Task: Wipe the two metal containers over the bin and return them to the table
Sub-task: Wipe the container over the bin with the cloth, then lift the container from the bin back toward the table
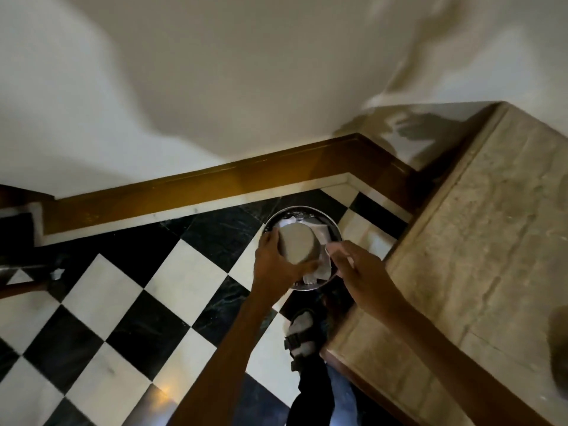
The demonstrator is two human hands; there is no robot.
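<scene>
My left hand [278,262] grips a round metal container [297,244], held on its side with its flat bottom towards me. It hangs over a round metal bin [307,210] on the floor, which holds crumpled white paper. My right hand [359,269] pinches a small white tissue [333,248] just right of the container, above the bin's right rim. The container's inside is hidden from me. A dark blurred shape [558,348], perhaps the second container, sits on the table at the right edge of the view.
A stone-topped table [479,241] stands to the right, close to the bin. The floor [123,302] is black and white checkered tile with a brown skirting board [184,192] along the wall. My sandalled foot [302,333] stands below the bin.
</scene>
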